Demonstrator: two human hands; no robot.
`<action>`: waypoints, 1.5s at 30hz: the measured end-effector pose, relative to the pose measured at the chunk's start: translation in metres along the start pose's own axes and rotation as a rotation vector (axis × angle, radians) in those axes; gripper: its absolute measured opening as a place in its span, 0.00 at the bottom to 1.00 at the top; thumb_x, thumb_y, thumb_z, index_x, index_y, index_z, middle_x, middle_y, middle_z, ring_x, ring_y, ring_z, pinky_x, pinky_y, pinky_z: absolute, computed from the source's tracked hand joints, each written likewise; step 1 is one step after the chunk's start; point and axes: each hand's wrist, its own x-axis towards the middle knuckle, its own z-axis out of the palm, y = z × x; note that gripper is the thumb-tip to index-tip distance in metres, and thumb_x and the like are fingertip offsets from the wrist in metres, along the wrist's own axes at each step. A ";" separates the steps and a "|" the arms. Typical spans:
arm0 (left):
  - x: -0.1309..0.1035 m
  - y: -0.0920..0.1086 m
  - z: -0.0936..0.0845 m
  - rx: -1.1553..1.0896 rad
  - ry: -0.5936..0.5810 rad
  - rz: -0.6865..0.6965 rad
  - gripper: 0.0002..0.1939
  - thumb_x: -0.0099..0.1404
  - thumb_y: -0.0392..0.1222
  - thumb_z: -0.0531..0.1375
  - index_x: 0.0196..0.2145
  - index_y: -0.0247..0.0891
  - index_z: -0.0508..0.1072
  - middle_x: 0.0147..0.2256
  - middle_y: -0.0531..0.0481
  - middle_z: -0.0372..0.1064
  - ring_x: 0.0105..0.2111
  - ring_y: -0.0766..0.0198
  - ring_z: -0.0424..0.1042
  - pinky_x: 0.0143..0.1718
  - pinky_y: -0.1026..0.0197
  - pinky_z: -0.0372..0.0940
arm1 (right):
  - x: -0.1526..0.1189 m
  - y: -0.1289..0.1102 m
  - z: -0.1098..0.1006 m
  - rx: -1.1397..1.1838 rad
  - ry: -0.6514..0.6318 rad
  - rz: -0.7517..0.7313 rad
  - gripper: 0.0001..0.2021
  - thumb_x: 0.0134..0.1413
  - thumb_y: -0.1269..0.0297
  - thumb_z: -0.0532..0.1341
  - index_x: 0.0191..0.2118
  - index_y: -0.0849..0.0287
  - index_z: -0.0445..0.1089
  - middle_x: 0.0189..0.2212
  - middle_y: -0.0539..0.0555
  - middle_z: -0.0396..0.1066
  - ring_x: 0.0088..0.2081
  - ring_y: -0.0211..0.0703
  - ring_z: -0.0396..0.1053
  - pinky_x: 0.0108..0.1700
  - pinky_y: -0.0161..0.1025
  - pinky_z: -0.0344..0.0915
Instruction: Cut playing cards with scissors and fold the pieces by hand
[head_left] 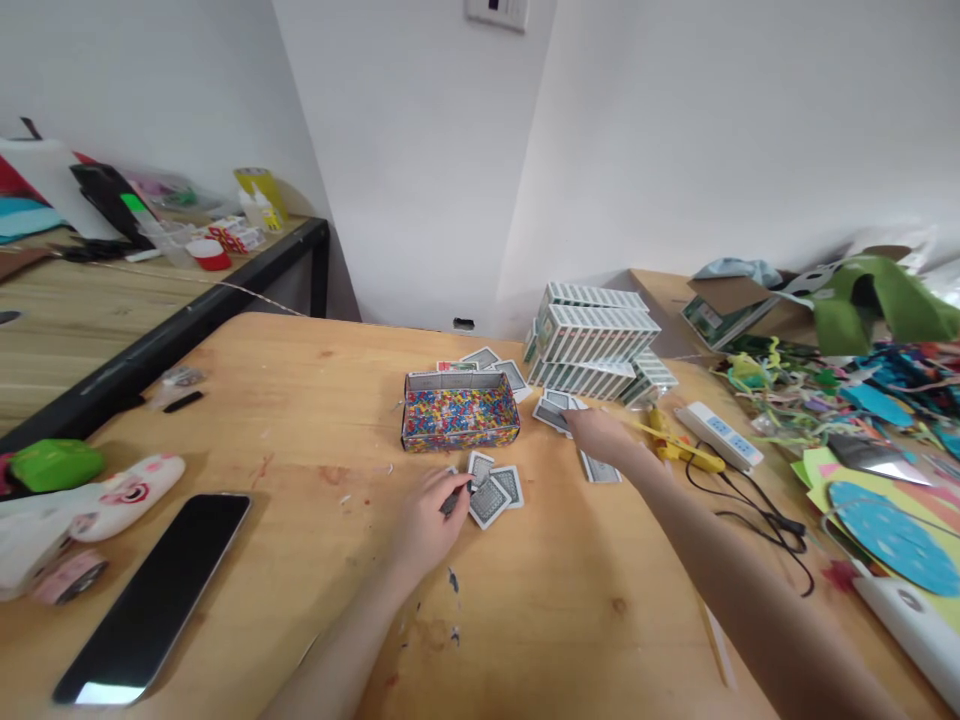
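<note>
An open box covered in small multicoloured shapes (461, 412) stands on the wooden table (315, 400). In front of it, my left hand (431, 515) has its fingers closed on a small dark item I cannot make out, beside several grey-backed cards (490, 502). To the right of the box, my right hand (596, 435) reaches onto another group of cards (553, 412); its fingertips touch them, and whether they grip one is hidden. One card (601, 468) lies beneath the right wrist. More cards (511, 378) lie behind the box.
Striped boxes (596, 335) are stacked at the back. A yellow glue gun (679, 445), a white power strip (720, 435) and black cable lie right, near coloured scraps (885, 400). At left are a phone (154, 600) and a white plush item (127, 495).
</note>
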 end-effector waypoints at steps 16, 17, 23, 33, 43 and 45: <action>-0.001 0.010 -0.004 -0.100 -0.032 -0.010 0.06 0.59 0.39 0.56 0.35 0.38 0.70 0.27 0.50 0.71 0.28 0.65 0.69 0.31 0.63 0.63 | -0.077 -0.072 -0.013 0.806 0.103 -0.447 0.11 0.54 0.64 0.54 0.31 0.56 0.74 0.28 0.50 0.76 0.28 0.41 0.71 0.31 0.33 0.64; -0.002 0.012 -0.004 -0.075 -0.017 -0.013 0.06 0.60 0.39 0.55 0.29 0.38 0.70 0.25 0.51 0.70 0.25 0.66 0.68 0.29 0.64 0.62 | -0.076 -0.075 -0.010 0.840 0.090 -0.457 0.12 0.55 0.63 0.53 0.32 0.57 0.74 0.27 0.50 0.76 0.28 0.41 0.71 0.31 0.34 0.65; -0.003 0.013 -0.004 -0.003 0.074 -0.106 0.09 0.61 0.40 0.53 0.24 0.37 0.67 0.21 0.53 0.68 0.21 0.69 0.66 0.25 0.67 0.60 | -0.032 -0.049 0.006 0.440 0.290 -0.010 0.16 0.59 0.68 0.46 0.43 0.61 0.69 0.41 0.58 0.73 0.43 0.46 0.69 0.44 0.39 0.63; -0.001 0.009 -0.002 0.011 0.062 -0.090 0.10 0.59 0.41 0.53 0.23 0.38 0.69 0.20 0.54 0.67 0.20 0.69 0.66 0.23 0.68 0.59 | 0.000 -0.040 0.012 0.061 0.120 0.008 0.11 0.50 0.79 0.52 0.36 0.68 0.70 0.36 0.70 0.72 0.40 0.54 0.70 0.41 0.42 0.62; -0.002 0.011 -0.002 -0.002 0.053 -0.100 0.10 0.59 0.41 0.54 0.23 0.38 0.69 0.20 0.52 0.67 0.21 0.68 0.65 0.23 0.68 0.59 | -0.006 -0.039 0.009 0.061 0.169 0.044 0.12 0.48 0.79 0.53 0.37 0.64 0.70 0.32 0.64 0.74 0.37 0.51 0.71 0.38 0.39 0.62; -0.002 0.012 -0.003 -0.038 0.059 -0.128 0.09 0.59 0.42 0.54 0.24 0.38 0.69 0.20 0.53 0.67 0.21 0.68 0.65 0.23 0.67 0.60 | -0.009 -0.037 0.007 0.098 0.224 0.102 0.13 0.50 0.78 0.52 0.41 0.64 0.68 0.33 0.63 0.74 0.37 0.51 0.71 0.37 0.39 0.62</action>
